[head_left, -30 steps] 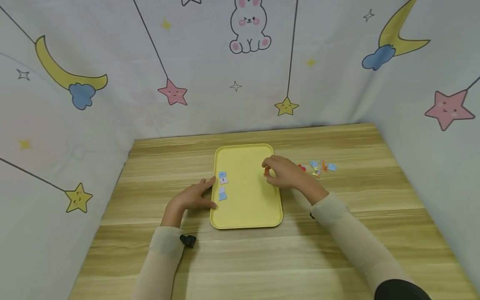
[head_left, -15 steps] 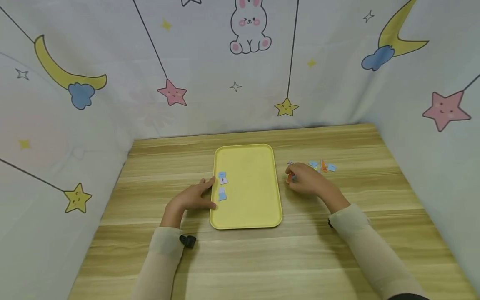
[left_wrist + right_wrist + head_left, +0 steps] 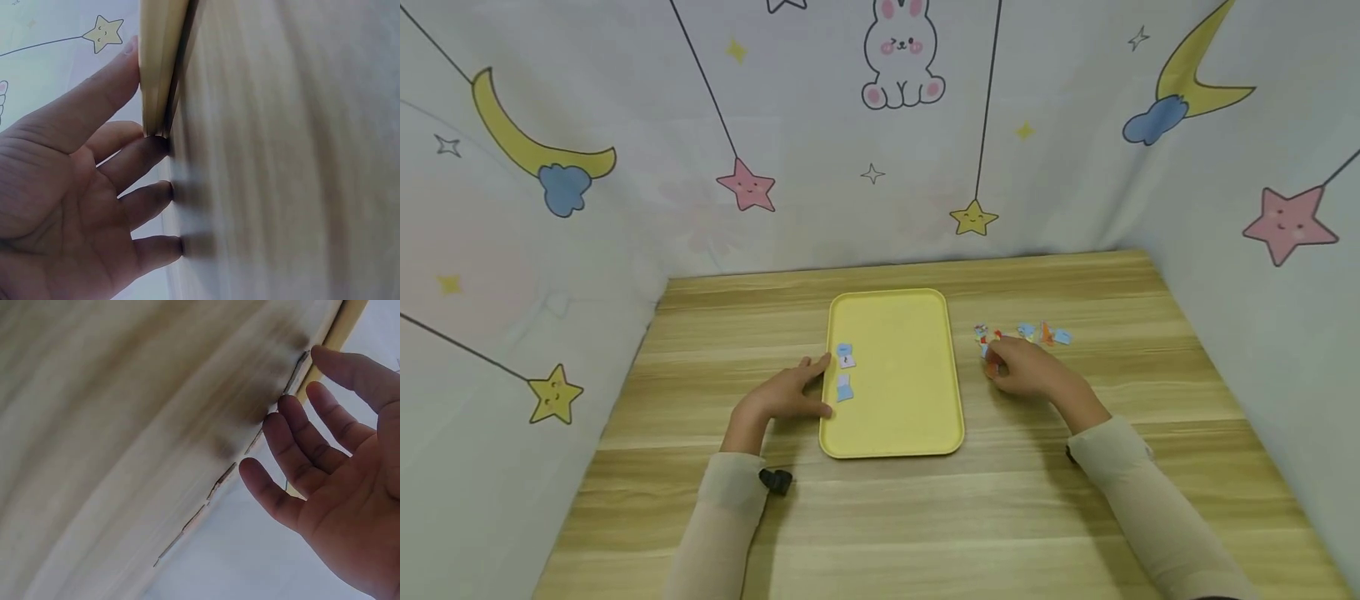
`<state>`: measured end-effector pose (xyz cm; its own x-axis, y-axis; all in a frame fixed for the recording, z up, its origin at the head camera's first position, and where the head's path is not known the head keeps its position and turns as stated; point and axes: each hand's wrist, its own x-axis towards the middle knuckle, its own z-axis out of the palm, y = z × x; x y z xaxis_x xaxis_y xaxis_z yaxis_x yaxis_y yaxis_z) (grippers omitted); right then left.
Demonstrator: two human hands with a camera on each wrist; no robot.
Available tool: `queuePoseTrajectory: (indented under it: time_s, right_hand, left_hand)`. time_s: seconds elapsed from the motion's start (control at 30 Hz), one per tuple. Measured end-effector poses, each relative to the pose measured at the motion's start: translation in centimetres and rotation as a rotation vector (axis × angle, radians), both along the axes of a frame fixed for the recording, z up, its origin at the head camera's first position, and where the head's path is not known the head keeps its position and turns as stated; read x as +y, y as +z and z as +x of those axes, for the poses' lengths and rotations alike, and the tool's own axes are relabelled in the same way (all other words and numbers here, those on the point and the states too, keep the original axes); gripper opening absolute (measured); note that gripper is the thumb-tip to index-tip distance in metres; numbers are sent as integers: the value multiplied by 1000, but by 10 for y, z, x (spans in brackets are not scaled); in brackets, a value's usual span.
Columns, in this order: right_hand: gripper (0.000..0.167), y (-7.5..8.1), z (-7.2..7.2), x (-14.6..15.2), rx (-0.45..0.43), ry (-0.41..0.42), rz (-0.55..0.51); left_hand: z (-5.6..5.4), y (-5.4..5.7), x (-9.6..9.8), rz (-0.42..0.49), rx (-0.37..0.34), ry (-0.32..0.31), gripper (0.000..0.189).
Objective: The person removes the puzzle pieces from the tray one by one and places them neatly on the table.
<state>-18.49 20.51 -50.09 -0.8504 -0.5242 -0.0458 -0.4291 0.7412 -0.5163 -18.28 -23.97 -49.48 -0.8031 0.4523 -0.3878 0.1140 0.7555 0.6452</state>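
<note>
A yellow tray (image 3: 898, 375) lies on the wooden table with small flat blue and white pieces (image 3: 846, 356) near its left side; one white piece bears a dark mark. My left hand (image 3: 786, 390) rests at the tray's left edge, fingers spread, and touches its rim (image 3: 156, 69) in the left wrist view. Right of the tray my right hand (image 3: 1030, 367) is low over a group of small flat pieces. An orange piece (image 3: 992, 370) shows under its fingertips. In the right wrist view my fingers (image 3: 294, 440) are loosely bent and apart, close to thin pieces on the table.
More flat pieces, blue (image 3: 1063, 337), orange (image 3: 1048, 333) and others, lie behind the right hand. A small multicoloured piece (image 3: 981, 329) is near the tray's right edge. A white cloth with cartoon prints (image 3: 872, 233) surrounds the table's back and sides.
My right hand has moved right, from over the tray's right side with an orange piece to the pieces on the table, where the orange piece now sits low. The left hand stays put.
</note>
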Motion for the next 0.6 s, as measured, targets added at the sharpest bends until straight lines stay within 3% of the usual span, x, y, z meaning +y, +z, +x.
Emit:
queuePoseTrajectory:
  time_s: [0.2, 0.43, 0.6]
  right_hand:
    - [18, 10, -4, -27, 19, 18, 4]
    - [29, 24, -13, -98, 23, 172, 77]
    - [36, 21, -24, -148, -6, 234, 125]
  left_hand:
    - [0, 1, -1, -4, -3, 8, 106]
    - [1, 2, 0, -2, 0, 6, 106]
    - [2, 1, 2, -10, 6, 9, 105]
